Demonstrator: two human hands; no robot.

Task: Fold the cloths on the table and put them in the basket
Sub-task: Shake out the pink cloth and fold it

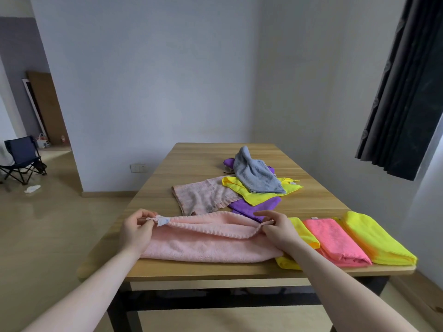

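At the near edge of the table [251, 274], both hands worked one pale pink towel [211, 245]. The left hand [136, 230] pinched its left corner by the white label, and the right hand [278, 227] pinched the opposite corner, apparently to line up the doubled edge for a fold. Just right of that towel lay three folded cloths in a row: a yellow one [303, 232] partly under the right forearm, a hot pink one [335, 240], then a larger yellow one [376, 238]. Beyond the towel, unfolded pieces overlapped in a heap: a faded pink towel [203, 197], a purple cloth [256, 206], a yellow cloth [242, 188] and a grey towel [256, 174] on top. No basket was in view.
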